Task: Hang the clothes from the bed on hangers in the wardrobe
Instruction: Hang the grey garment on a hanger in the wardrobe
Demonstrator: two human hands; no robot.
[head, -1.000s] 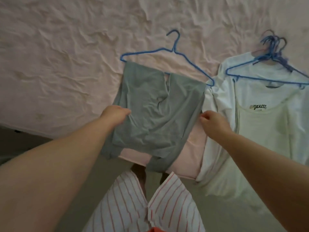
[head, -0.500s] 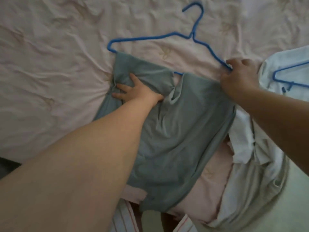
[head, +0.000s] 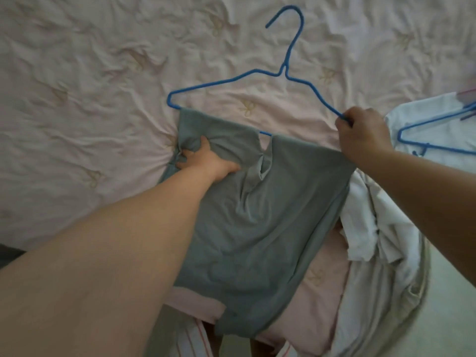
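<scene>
1. Head view, the step in hand: I am dressing the blue hanger (head: pixel 283 73) with the grey garment (head: pixel 257 202), both lying flat on the bed (head: pixel 77 73). The cloth is folded over the hanger's bottom bar, so I judge this garment to be about halfway to the wardrobe — on the hanger, not yet lifted.

2. My left hand (head: pixel 206 161) lies on the upper left part of the grey garment, just below the bar, its fingers (head: pixel 203 144) curled into a bunched fold of cloth that they pinch.

3. My right hand (head: pixel 365 132) is clenched round the hanger's right shoulder, at the wire's end, with the garment's right corner just beneath it.

4. Next move, as I judge it: even the cloth along the bar so it hangs balanced, then lift by the hook. A short gap of bare bar shows between the two grey halves — the left half looks rucked and may slide toward the corner if I lift too soon.

5. Direction: the hanger's hook points away from me, toward the top of the frame, curling left. Its long axis, the bottom bar, runs left to right, tilting down to the right. The garment's long axis runs from the bar toward me, over the bed's edge.

6. To the right lies a white garment (head: pixel 373 215) with another blue hanger (head: pixel 438 148) on it.
</scene>
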